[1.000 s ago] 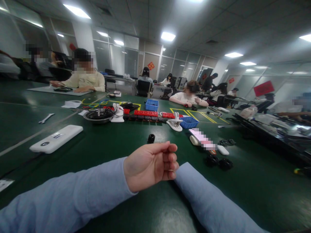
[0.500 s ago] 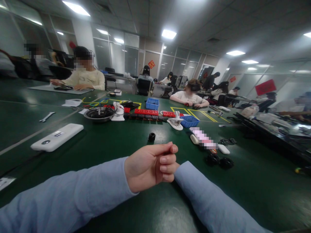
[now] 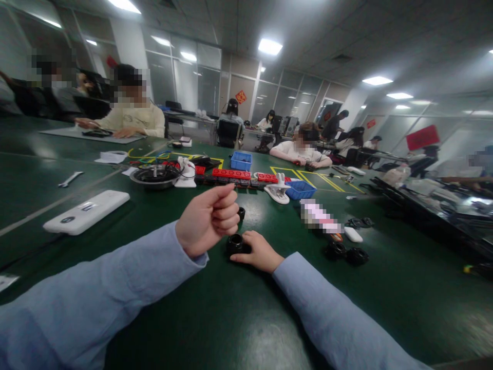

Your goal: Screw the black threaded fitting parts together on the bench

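My left hand is raised a little above the green table, its fingers curled into a fist; whether anything is inside is hidden. My right hand rests on the table and grips a small black cylindrical part standing on the surface. Another small black ring part stands just beyond, partly behind my left fingers. Both arms wear light blue sleeves.
A white flat device lies at left, a wrench farther left. Two black round parts lie at right. Red blocks, blue bins, a white clip and a round black dish sit beyond. Other people sit around the table.
My left hand has lifted up and to the left, uncovering my right hand, which now shows gripping the black cylindrical part on the table.
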Demonstrator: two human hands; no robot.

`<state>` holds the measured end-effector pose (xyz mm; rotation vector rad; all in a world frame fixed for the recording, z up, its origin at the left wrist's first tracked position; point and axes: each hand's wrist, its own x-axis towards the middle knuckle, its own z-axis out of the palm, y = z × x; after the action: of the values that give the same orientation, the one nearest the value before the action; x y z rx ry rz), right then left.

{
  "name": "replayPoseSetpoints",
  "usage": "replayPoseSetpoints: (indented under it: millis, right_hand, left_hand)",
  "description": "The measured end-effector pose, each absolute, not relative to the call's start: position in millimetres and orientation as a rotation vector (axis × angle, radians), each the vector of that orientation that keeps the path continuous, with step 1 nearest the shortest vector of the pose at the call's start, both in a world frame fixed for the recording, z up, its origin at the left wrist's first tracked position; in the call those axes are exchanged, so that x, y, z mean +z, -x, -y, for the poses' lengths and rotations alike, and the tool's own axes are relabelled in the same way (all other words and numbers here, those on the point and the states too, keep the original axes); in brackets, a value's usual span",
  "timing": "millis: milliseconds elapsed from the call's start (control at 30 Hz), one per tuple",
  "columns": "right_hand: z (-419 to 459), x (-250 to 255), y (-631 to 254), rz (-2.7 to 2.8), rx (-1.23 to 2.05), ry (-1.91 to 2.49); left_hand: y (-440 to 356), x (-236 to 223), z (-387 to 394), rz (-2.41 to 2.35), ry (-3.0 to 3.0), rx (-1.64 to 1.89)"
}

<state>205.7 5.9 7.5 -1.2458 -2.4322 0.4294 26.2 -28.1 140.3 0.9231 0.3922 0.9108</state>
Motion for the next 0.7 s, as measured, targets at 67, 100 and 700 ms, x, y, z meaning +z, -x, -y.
replayPoseSetpoints:
  millis: [67, 100, 700]
  right_hand:
    - [-5, 8, -207, 2.436, 0.464, 1.227]
    - [-5, 8, -208, 2.434, 0.481, 1.22]
    - [-5, 10, -207, 2.43, 0.511, 1.255]
  left_hand:
    - [-19, 127, 6, -0.483, -1.213, 1.035]
    - [-15, 120, -7, -0.551, -1.401, 1.011]
    - [-17, 65, -53, -0.72, -2.605, 0.177]
